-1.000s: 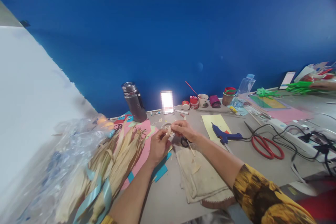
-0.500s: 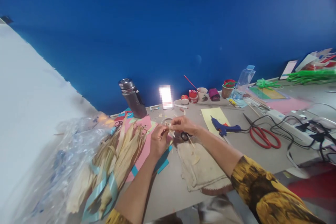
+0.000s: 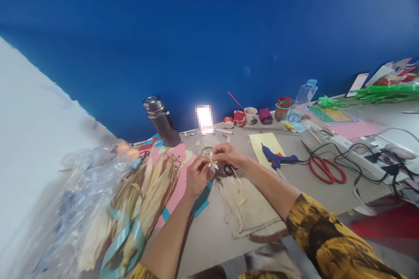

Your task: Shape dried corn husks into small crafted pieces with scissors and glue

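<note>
My left hand [image 3: 196, 176] and my right hand [image 3: 229, 155] meet above the grey table [image 3: 304, 196], both pinching a small pale piece of dried husk [image 3: 212, 163] between their fingertips. The fingers of each hand are closed on it. A heap of dried husk strips [image 3: 144, 200] tied with light blue ribbon lies just left of my left hand, on pink paper [image 3: 178, 183]. Under my right wrist lies a beige cloth [image 3: 248, 211], and small black scissors [image 3: 229, 169] sit beside it.
A blue glue gun [image 3: 278, 159] rests on yellow paper, red scissors [image 3: 325, 170] and a tangle of black cables [image 3: 369, 161] to its right. A dark flask [image 3: 160, 121], small cups and a plastic bottle [image 3: 303, 104] line the blue wall. Clear plastic bag [image 3: 72, 192] at left.
My hands stay together on the small husk piece, working it slightly. The camera has tilted upward a little, so the table sits lower in view.
</note>
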### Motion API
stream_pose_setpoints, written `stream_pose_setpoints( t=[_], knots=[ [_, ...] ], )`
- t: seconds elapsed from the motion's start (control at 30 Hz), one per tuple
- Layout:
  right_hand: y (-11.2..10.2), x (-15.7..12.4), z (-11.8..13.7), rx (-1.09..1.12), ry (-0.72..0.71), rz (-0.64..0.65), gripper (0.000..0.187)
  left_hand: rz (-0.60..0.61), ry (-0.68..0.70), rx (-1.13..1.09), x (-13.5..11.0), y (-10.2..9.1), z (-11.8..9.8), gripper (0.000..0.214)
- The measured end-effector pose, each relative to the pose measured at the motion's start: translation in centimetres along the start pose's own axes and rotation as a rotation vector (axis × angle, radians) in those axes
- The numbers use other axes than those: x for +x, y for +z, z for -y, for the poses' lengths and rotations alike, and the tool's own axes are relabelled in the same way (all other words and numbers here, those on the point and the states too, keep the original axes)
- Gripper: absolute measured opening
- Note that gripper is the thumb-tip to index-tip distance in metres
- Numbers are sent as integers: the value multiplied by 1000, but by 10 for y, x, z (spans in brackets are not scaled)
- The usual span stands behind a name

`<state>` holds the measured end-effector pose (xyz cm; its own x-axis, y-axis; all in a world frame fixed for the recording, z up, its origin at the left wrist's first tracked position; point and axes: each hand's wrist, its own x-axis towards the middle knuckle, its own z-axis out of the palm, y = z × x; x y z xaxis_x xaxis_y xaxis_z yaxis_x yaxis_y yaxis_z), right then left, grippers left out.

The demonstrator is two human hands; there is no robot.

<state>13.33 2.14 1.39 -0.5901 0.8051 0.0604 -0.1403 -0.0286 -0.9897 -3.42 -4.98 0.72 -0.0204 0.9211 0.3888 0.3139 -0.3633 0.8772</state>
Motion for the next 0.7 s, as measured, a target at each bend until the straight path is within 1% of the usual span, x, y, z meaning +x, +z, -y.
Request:
stream_pose_setpoints(
  t=[0.13,0.33,0.43,0.57,0.7],
  knots=[
    [-1,1,-2,38,-14,-11,22,9,-103,-122,1,1,5,12],
    [0,0,-2,88,-23,-38,29,-15,-100,-176,2,1,10,8],
    [2,-1,1,89,-28,-38,31,-23,-122,-189,2,1,8,9],
    [4,-1,4,68,-53,-30,31,-74,-183,-245,2,2,5,14],
    [2,0,-1,39,-53,-7,32,-89,-184,-255,4,3,2,15]
  ],
)
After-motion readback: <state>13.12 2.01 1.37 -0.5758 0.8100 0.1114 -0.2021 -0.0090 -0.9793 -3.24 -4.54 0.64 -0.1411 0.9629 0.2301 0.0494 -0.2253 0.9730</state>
